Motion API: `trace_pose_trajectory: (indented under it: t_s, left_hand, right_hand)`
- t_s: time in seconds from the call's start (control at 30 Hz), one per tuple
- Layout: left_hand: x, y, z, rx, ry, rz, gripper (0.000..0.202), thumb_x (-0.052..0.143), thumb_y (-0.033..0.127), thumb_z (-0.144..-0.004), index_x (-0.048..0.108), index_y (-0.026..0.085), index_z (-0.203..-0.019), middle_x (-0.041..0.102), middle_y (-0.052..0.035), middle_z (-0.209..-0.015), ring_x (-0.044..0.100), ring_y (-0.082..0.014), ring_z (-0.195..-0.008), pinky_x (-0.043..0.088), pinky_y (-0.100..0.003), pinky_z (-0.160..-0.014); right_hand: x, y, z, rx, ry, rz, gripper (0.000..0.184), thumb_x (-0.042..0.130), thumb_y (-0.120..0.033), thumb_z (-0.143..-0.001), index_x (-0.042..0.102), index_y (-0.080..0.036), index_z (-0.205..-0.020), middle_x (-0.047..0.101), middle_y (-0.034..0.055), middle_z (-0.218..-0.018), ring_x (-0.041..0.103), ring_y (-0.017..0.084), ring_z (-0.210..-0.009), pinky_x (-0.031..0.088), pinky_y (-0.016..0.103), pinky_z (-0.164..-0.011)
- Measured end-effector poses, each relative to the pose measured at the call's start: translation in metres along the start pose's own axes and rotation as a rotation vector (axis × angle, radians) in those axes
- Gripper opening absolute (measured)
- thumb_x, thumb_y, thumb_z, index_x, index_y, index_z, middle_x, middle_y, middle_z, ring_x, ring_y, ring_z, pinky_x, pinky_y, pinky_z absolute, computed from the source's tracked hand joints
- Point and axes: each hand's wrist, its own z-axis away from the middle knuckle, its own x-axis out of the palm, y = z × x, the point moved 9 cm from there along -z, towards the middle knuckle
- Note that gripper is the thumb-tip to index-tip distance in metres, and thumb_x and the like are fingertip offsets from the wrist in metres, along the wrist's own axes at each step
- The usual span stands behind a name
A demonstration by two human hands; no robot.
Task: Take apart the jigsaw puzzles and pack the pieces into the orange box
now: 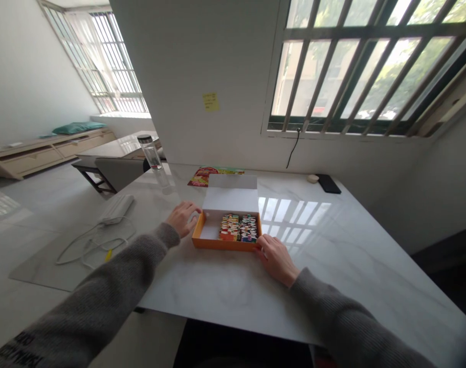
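An orange box (225, 245) with a white inside lies on the table before me, its white lid (233, 197) folded back away from me. Two packed groups of small colourful pieces, which look like jigsaw puzzle pieces (229, 228), fill the middle and right of it; the left part shows bare white. My left hand (182, 217) is at the box's left side, its fingers curled against the rim. At the front right corner, my right hand (275, 257) has its fingers closed on the box wall.
The white marble-patterned table (332, 271) carries a colourful printed sheet (202, 177) behind the box. A clear bottle (151, 153) stands at the back left. A white power strip (118, 208) with a cable (83, 244) lies left. A black phone (328, 184) and small pale object (312, 178) lie back right.
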Motion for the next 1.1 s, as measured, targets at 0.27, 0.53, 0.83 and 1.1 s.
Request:
trace_pose_trajectory:
  t_s: [0.27,0.53,0.83,1.1]
  left_hand:
    - [0.053,0.027,-0.004,-0.001,-0.071,0.215,0.032,0.042,0.028,-0.091,0.058,0.014,-0.115,0.064,-0.012,-0.104,0.059,-0.0252,-0.099,0.048,-0.043,-0.092]
    - [0.104,0.085,-0.014,0.066,-0.238,0.52,0.055,0.043,0.03,-0.093,0.034,0.016,-0.145,0.058,-0.0141,-0.131,0.058,-0.0216,-0.116,0.044,-0.039,-0.105]
    - [0.139,0.135,-0.04,0.227,-0.403,0.386,0.066,0.046,0.033,-0.093,0.021,0.016,-0.152,0.054,-0.0155,-0.139,0.053,-0.0249,-0.126,0.041,-0.04,-0.108]
    - [0.142,0.061,-0.121,-0.068,-0.322,-0.108,0.054,0.05,0.029,-0.091,0.04,0.015,-0.143,0.055,-0.0154,-0.135,0.05,-0.0274,-0.124,0.038,-0.039,-0.104]
  right_hand:
    - [-0.026,0.068,0.037,0.146,0.019,0.001,0.007,0.047,-0.025,-0.095,0.05,-0.021,-0.089,0.063,0.0042,-0.088,0.056,0.019,-0.075,0.041,0.029,-0.069]
    - [-0.05,0.132,0.055,0.266,0.078,0.056,0.01,0.045,-0.03,-0.093,0.051,-0.022,-0.089,0.064,0.0049,-0.086,0.059,0.02,-0.072,0.042,0.03,-0.066]
    - [-0.06,0.185,0.048,0.36,0.108,0.099,0.009,0.045,-0.028,-0.09,0.051,-0.022,-0.09,0.063,0.0058,-0.084,0.058,0.021,-0.071,0.042,0.031,-0.064]
    - [-0.077,0.186,0.059,0.334,0.24,-0.056,0.033,0.049,-0.036,-0.091,0.051,-0.017,-0.119,0.052,0.0007,-0.073,0.05,0.018,-0.06,0.044,0.031,-0.06]
